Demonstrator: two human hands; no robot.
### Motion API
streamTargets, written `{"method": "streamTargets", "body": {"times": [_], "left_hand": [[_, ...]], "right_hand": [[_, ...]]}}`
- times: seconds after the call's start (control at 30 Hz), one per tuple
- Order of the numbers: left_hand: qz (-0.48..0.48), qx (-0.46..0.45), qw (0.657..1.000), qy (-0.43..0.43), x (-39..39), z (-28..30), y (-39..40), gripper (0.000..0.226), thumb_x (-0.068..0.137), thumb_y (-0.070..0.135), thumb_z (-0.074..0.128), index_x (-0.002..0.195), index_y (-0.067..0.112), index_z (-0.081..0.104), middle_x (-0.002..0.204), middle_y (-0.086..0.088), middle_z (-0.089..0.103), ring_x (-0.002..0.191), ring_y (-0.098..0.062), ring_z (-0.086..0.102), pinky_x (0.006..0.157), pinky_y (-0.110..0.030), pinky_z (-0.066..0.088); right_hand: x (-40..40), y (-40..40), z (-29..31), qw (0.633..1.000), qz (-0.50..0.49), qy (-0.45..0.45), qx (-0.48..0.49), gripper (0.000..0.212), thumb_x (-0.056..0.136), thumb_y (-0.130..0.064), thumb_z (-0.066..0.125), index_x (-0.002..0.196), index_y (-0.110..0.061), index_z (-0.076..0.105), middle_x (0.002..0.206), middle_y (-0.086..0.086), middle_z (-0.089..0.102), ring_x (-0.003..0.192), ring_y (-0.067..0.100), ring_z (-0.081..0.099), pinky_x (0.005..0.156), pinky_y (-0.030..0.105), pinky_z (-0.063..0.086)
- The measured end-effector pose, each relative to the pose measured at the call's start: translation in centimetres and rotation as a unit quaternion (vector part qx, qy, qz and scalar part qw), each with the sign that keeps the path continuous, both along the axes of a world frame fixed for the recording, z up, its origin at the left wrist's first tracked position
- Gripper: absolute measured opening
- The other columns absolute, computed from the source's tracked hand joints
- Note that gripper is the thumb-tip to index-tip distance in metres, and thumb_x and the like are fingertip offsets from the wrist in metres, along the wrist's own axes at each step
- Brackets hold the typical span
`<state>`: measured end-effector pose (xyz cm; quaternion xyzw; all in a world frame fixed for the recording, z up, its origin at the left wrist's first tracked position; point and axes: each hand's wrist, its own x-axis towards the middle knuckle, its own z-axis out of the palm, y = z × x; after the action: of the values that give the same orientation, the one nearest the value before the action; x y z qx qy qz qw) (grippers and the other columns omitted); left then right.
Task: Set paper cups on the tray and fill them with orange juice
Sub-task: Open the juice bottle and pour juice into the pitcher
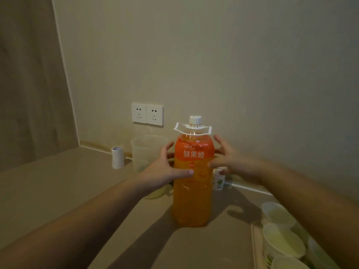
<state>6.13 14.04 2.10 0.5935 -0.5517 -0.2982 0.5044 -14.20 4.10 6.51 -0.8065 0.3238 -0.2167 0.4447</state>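
Head camera looked down at the tall clear plastic bottle of orange juice point(192, 183), its orange label reading 鲜果橙, white cap on, standing upright on the beige table point(58, 191). I held it with my left hand point(165, 169), thumb across the front, and my right hand point(227, 162), fingers spread loosely at its side. Empty white paper cups point(281, 239) sat on the pale tray point(256, 247) at lower right. Behind stood a clear plastic jug point(145, 150), a small white tube point(117, 157) and another stack of printed paper cups point(218, 180).
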Motion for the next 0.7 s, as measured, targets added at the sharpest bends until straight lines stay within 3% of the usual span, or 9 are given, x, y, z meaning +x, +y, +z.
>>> {"method": "streamTargets", "body": {"times": [0.1,0.2,0.33,0.5,0.7], "left_hand": [[-0.007,-0.043,0.999,-0.006,0.0,1.9,-0.1,0.131,0.056,0.057,0.092,0.158,0.042,0.011,0.15,0.01,0.04,0.133,-0.017,0.046,0.1,-0.041,0.053],[-0.024,-0.068,0.997,-0.036,-0.5,3.3,-0.3,0.118,0.066,0.054,0.085,0.158,0.038,0.014,0.144,0.014,0.041,0.125,-0.012,0.05,0.08,-0.019,0.055],[0.005,-0.074,0.996,-0.054,-1.5,3.8,-0.5,0.083,0.076,0.06,0.075,0.144,0.046,0.029,0.12,0.026,0.049,0.105,-0.002,0.053,0.072,-0.015,0.051],[0.025,-0.075,0.996,-0.05,-1.5,4.3,-0.5,0.089,0.067,0.062,0.077,0.142,0.042,0.035,0.116,0.023,0.052,0.108,-0.009,0.057,0.082,-0.025,0.055],[0.022,-0.069,0.995,-0.065,-1.1,4.6,-0.6,0.085,0.064,0.064,0.077,0.137,0.042,0.038,0.13,0.012,0.055,0.116,-0.015,0.057,0.078,-0.023,0.053]], "right_hand": [[-0.1,0.6,4.4,0.998,-0.012,-0.065,-0.021,0.089,0.085,-0.037,0.065,0.154,-0.045,0.009,0.161,0.004,0.023,0.14,0.029,0.033,0.105,0.05,0.041],[1.2,1.1,7.5,0.975,-0.048,0.02,-0.217,0.065,0.094,-0.061,0.045,0.151,-0.039,0.025,0.157,0.003,0.031,0.139,0.027,0.037,0.107,0.048,0.04],[3.8,2.4,9.7,0.907,-0.093,0.108,-0.396,0.052,0.097,-0.06,0.039,0.137,-0.029,0.05,0.135,0.002,0.056,0.114,0.02,0.056,0.09,0.038,0.049],[5.8,2.9,10.9,0.848,-0.126,0.239,-0.456,0.048,0.098,-0.058,0.041,0.125,-0.023,0.059,0.111,0.001,0.065,0.09,0.017,0.057,0.073,0.034,0.045],[7.1,2.5,11.3,0.854,-0.126,0.263,-0.431,0.045,0.101,-0.048,0.045,0.124,-0.012,0.06,0.101,0.004,0.06,0.091,0.018,0.055,0.078,0.03,0.043]]}}
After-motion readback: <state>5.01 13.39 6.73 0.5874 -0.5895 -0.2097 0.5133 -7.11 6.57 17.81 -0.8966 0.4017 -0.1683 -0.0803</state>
